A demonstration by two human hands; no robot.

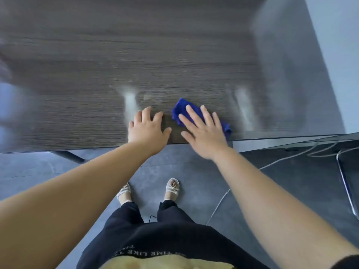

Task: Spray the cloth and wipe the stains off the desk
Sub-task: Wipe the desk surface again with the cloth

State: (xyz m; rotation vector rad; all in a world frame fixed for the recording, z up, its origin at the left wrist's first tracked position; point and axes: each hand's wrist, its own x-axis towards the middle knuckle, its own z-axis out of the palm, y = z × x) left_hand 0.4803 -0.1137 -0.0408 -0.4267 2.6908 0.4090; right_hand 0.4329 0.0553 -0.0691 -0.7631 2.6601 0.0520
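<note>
Desk wipe in progress: two pale streaks left to clear

Dark grey-brown wood-grain desk top (97, 65) fills the upper half of the head view, its near edge crossing the middle; much of it is blurred. Grey floor (194, 171) lies below, with pale cables (272, 164) trailing at the right. Left hand (147, 129) rests flat on the desk just inside the near edge, fingers straight and spread, holding nothing. Right hand (204, 133), just beside it, has its fingers likewise straight and spread, pressing down on a crumpled deep-blue cloth (181, 110). No finger curls round the cloth, which sits on the desk near the edge, between the two stains. Pale whitish streak (130, 101) runs just beyond the left fingertips; a second pale streak (243, 107) lies to the right of the cloth, apart from it. No spray bottle can be made out, and a blurred bluish shape (7, 113) at far left cannot be identified. By this evidence spraying is probably done and wiping is the step in hand, with both streaks yet to be removed
</note>
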